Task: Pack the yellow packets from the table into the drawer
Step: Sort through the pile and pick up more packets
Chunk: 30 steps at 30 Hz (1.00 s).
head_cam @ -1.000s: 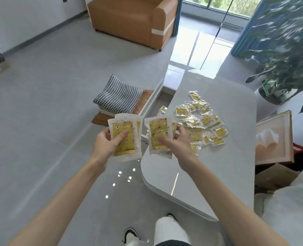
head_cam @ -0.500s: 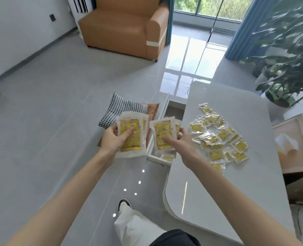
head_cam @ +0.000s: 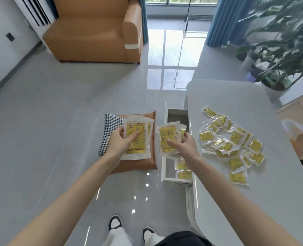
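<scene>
My left hand [head_cam: 119,142] grips a small stack of yellow packets [head_cam: 138,150] in clear wrappers, held over the floor cushions left of the drawer. My right hand [head_cam: 186,146] grips another stack of yellow packets [head_cam: 166,139] above the open white drawer [head_cam: 163,167], which juts out from the table's left side. A few yellow packets [head_cam: 182,170] lie inside the drawer near its front. Several more yellow packets [head_cam: 232,141] lie in a loose heap on the grey table [head_cam: 253,201] to the right of my right hand.
A houndstooth cushion [head_cam: 109,132] and an orange cushion [head_cam: 138,166] lie on the floor left of the drawer. An orange armchair [head_cam: 94,32] stands at the back. A potted plant [head_cam: 280,50] and a wooden box [head_cam: 299,128] flank the table's right side. My feet [head_cam: 129,228] stand below.
The view has swung left and back, so the table sits further right. Both hands, each still holding its stack, have come over the open drawer and the cushions.
</scene>
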### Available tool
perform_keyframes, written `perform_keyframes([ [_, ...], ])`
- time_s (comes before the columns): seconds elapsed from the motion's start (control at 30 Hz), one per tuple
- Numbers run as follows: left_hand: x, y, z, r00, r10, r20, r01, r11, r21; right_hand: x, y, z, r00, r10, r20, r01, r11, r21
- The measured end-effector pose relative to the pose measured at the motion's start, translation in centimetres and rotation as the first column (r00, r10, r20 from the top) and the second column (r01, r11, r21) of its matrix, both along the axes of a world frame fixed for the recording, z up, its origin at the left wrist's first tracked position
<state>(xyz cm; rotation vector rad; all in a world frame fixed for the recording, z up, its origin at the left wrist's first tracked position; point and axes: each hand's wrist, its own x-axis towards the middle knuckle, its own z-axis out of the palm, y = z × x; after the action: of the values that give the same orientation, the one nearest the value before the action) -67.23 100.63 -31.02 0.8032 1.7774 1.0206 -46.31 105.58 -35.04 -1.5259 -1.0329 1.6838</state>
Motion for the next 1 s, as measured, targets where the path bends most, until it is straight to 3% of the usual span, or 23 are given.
perform_keyframes([
  [0.3,-5.9,12.9,-1.7,0.979,-0.201,0.026,0.201,0.980,-0.008,-6.0,6.7,-1.5,0.967,-0.241,0.078,0.239,0.970,0.030],
  [0.5,-8.5,21.4,-2.7,0.906,-0.418,0.067,0.420,0.907,-0.022,-9.7,10.3,-2.1,0.885,-0.441,0.152,0.447,0.894,-0.009],
  [0.67,-7.6,26.2,-3.4,0.841,-0.537,0.066,0.541,0.839,-0.059,-10.6,12.3,-2.0,0.790,-0.578,0.203,0.592,0.806,-0.011],
  [1.0,-2.3,33.7,-4.6,0.779,-0.621,0.085,0.626,0.773,-0.103,-7.7,17.1,-2.8,0.681,-0.702,0.209,0.720,0.694,-0.016],
])
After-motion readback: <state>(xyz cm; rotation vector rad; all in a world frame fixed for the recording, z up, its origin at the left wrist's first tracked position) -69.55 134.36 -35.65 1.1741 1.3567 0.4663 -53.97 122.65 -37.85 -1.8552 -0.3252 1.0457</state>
